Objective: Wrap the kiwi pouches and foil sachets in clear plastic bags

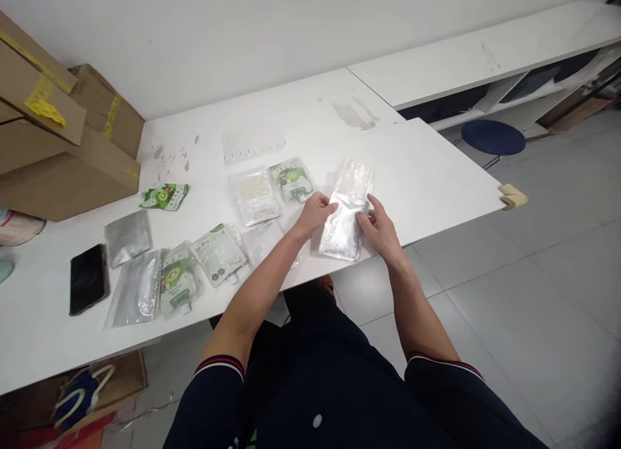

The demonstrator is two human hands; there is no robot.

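Observation:
A shiny silver foil pouch (341,235) lies near the table's front edge, with a clear plastic sleeve (356,177) reaching beyond its far end. My left hand (315,213) pinches the pouch's left edge between thumb and fingers. On the opposite edge, my right hand (380,228) grips it with the thumb on top. To the left are a green spouted pouch in clear plastic (292,179) and a clear bag with a pale content (254,197). Another clear bag (264,242) is partly hidden by my left forearm.
Further left lie a white-green spouted pouch (220,255), a green fruit pouch (178,281), silver bags (133,290), a foil square (128,237), a crumpled green pouch (165,197) and a phone (88,281). Cardboard boxes (58,158) stand behind. A blue stool (493,137) is right.

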